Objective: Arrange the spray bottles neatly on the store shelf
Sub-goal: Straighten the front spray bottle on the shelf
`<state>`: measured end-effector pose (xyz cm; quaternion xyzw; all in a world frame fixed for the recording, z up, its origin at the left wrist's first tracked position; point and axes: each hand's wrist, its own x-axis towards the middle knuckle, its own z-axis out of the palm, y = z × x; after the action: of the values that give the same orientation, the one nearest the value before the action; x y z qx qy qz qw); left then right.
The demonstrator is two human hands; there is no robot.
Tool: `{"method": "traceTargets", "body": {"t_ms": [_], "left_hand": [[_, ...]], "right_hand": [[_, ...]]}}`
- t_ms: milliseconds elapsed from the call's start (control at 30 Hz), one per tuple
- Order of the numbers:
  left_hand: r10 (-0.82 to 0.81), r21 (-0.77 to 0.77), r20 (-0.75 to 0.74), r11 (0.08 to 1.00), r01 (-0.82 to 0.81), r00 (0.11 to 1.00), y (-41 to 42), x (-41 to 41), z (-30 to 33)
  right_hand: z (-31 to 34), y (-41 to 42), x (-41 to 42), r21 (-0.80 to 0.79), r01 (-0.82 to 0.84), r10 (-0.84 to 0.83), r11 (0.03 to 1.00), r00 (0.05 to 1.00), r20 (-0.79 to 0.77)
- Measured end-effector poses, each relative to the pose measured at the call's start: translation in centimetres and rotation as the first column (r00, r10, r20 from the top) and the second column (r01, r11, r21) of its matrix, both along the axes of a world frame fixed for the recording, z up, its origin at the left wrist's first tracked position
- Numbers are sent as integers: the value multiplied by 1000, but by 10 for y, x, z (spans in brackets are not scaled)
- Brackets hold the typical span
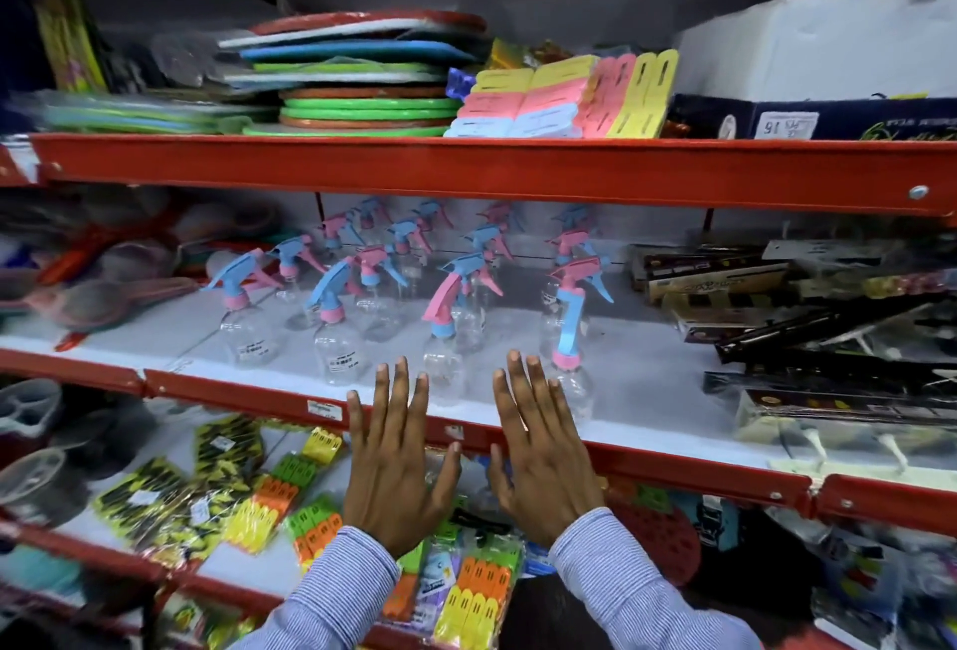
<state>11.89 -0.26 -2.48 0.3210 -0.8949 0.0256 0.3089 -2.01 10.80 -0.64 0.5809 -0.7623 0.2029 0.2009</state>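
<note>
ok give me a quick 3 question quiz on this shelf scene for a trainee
1. True or false: the left hand is gripping a spray bottle.
2. The spray bottles stand on which shelf? A) top B) middle C) bottom
3. Fill in: the front right bottle has a pink collar and a ___ trigger.

Key: 1 false, both the left and the right hand are open with fingers spread, holding nothing. 2 B. 3 blue.
</note>
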Motion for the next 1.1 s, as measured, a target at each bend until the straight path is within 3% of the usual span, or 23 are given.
{"method": "traceTargets", "body": {"t_ms": [167,333,467,600,667,767,1100], "left_hand": [[17,61,9,998,-17,1000,-33,10,-1],[-100,96,10,990,98,995,-72,1,-6],[-208,259,-69,941,219,976,-98,-11,-3],[-249,438,-186,845,307,951,-109,-20,8],[-283,492,-207,798,349,937,-118,-25,10],[-312,525,-242,754,394,919,-126,-28,7],[-302,538,-270,740,403,914,-121,-7,5]], "right_hand": [[-2,-40,13,13,1,-3,1000,996,93],[-7,-75,14,28,58,-64,998,945,321],[-3,-102,11,-36,98,-59,995,810,584],[9,-116,7,-42,153,-61,987,613,788],[8,-124,9,-58,183,-59,981,575,816],[5,-124,11,-57,226,-93,972,599,795],[-2,-110,28,-50,217,-98,975,621,778]]}}
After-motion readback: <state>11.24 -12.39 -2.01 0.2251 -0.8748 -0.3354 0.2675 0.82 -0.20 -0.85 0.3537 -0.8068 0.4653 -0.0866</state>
